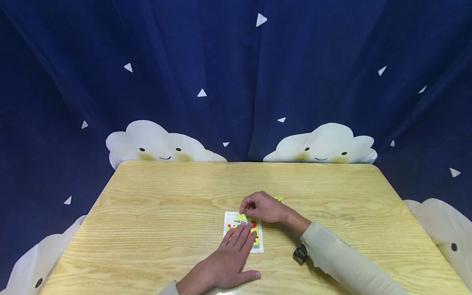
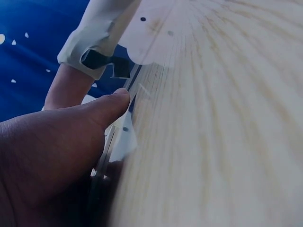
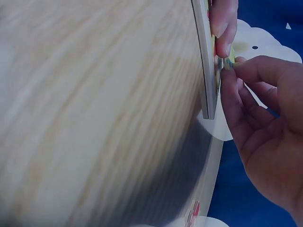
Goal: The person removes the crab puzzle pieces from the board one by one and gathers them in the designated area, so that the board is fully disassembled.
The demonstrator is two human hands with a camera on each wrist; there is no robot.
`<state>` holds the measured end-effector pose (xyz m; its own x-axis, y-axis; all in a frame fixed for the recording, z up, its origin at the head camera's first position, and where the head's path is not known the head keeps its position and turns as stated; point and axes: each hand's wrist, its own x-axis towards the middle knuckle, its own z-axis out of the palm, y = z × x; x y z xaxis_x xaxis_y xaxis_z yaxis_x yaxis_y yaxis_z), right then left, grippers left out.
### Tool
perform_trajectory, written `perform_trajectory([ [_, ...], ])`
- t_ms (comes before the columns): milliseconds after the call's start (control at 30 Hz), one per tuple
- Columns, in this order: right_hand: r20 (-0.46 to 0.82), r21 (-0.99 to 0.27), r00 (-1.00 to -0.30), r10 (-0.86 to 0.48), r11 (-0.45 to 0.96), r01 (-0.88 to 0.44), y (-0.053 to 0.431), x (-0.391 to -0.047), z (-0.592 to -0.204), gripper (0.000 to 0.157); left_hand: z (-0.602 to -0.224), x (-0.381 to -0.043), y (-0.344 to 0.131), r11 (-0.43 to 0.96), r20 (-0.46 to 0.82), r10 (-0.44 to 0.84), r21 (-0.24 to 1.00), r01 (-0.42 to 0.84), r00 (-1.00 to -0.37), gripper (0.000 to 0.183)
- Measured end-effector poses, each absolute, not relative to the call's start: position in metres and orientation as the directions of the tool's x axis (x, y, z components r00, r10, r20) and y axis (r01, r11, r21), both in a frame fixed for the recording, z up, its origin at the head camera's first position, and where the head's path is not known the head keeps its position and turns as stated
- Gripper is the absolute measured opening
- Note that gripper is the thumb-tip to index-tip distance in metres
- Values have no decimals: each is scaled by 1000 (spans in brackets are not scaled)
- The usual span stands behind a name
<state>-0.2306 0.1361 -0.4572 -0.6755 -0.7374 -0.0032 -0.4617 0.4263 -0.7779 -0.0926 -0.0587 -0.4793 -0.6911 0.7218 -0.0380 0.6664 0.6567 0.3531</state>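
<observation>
A small jigsaw puzzle board [image 1: 261, 245] with a white frame and a bright yellow, red and blue picture lies on the table. My left hand [image 1: 228, 262] rests palm down at its near side, straight fingers spread over the picture, thumb out to the right. Above the board's far edge, my right hand [image 1: 265, 207] pinches a small puzzle piece [image 3: 228, 63] between thumb and index finger. That piece shows green and yellow, right at the board's surface. Part of the picture is hidden under the left fingers.
Behind my right hand lies another yellow puzzle piece [image 1: 279, 198], partly covered. The wooden table [image 1: 166, 205] reaches back to a dark blue curtain [image 1: 236, 82] with white clouds. A black wrist device [image 1: 300, 254] sits by the right sleeve.
</observation>
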Motion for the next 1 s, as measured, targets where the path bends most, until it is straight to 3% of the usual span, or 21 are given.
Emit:
perform_trajectory([
  [1000,27,-751,-749,-662,481,-452,157,-235,-445,20,-479,-93,-59,664,-37,717,340,666,-696,92],
])
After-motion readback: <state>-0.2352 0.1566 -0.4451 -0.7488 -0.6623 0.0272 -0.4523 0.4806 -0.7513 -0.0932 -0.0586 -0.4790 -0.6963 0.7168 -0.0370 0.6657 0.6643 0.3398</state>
